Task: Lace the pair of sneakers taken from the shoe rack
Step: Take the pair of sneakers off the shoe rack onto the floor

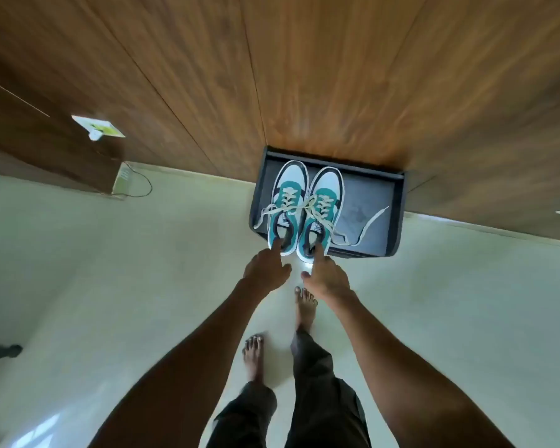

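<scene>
A pair of teal, white and black sneakers stands side by side on a dark grey shoe rack (374, 192), toes toward the wall: left sneaker (286, 195), right sneaker (325, 197). Their cream laces (369, 223) are loose and trail across the rack top and over its left edge. My left hand (265, 268) reaches the left sneaker's heel, fingertips at the collar and thumb held off. My right hand (325, 278) does the same at the right sneaker's heel. Neither hand visibly closes around a shoe.
The rack stands against a wood-panelled wall (304, 76) on a pale floor (110, 286). My bare feet (254, 354) are just in front of it. A white socket with a plug (97, 127) and a cable (144, 185) are at the left.
</scene>
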